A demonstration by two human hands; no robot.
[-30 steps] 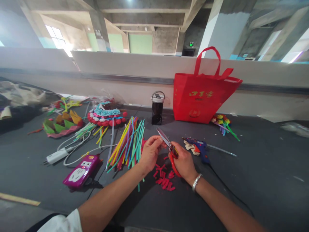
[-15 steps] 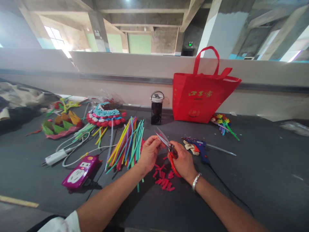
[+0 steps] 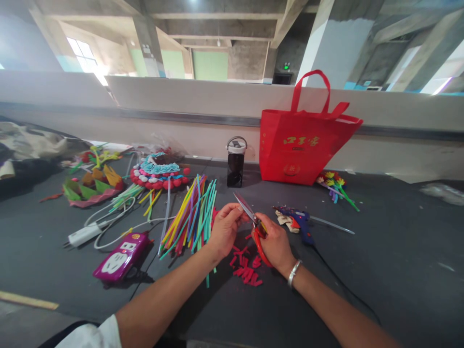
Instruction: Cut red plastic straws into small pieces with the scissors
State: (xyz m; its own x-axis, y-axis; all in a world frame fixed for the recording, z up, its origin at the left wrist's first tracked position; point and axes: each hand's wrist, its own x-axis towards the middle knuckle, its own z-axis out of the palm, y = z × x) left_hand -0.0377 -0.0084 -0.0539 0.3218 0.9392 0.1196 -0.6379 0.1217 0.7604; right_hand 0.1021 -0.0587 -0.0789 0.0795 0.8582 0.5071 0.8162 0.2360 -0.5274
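My right hand [image 3: 275, 244] is wrapped round the red handles of a pair of scissors [image 3: 248, 207], whose blades point up and left and look closed together. Beside the blades, my left hand [image 3: 227, 231] is in a pinch; what lies between its fingertips is too small and covered to make out. Below both hands, short cut red strips [image 3: 247, 274] lie in a loose heap on the dark table [image 3: 217, 316]. Just left of my left hand is a bundle of coloured fuzzy stems [image 3: 190, 215], with some red material partly hidden behind the fingers.
A blue glue gun [image 3: 306, 229] with a trailing cord lies at right. Behind stand a dark bottle [image 3: 235, 169] and a red bag [image 3: 297, 147]. At left are a purple power strip [image 3: 121, 258], a white plug [image 3: 85, 235], a felt crown [image 3: 92, 191] and a pompom ring [image 3: 159, 179].
The scissor blades, apart half a second ago, have come together. Both hands stay in nearly the same place. The red bit that showed by the blades is no longer visible.
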